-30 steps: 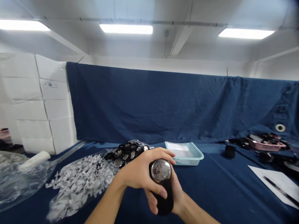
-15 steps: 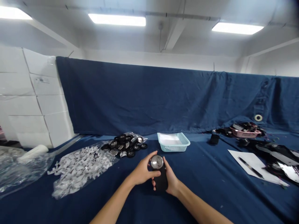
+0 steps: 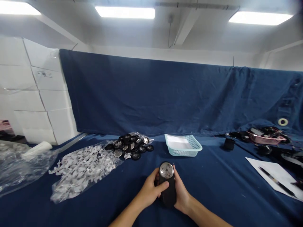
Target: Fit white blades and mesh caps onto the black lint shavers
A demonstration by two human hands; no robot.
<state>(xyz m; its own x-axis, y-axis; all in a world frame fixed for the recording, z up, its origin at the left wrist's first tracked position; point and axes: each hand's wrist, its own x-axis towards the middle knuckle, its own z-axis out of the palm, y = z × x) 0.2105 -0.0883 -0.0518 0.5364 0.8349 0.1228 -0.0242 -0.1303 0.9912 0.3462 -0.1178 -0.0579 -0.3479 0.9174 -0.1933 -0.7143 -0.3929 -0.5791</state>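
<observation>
Matt device (image 3: 169, 196), shiny metal head (image 3: 166, 170)

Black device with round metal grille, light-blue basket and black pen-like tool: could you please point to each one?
Black device (image 3: 170, 191): head view, on its dark body.
Light-blue basket (image 3: 182, 153): head view, on its front wall.
Black pen-like tool (image 3: 276, 181): head view, middle of its shaft.

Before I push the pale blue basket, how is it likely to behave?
The basket is probably light for its size, given its perforated walls. Being low and broad, it would likely slide over the blue cloth rather than tip. The white sheet inside looks thin, so it might shift with a quick shove.
</observation>
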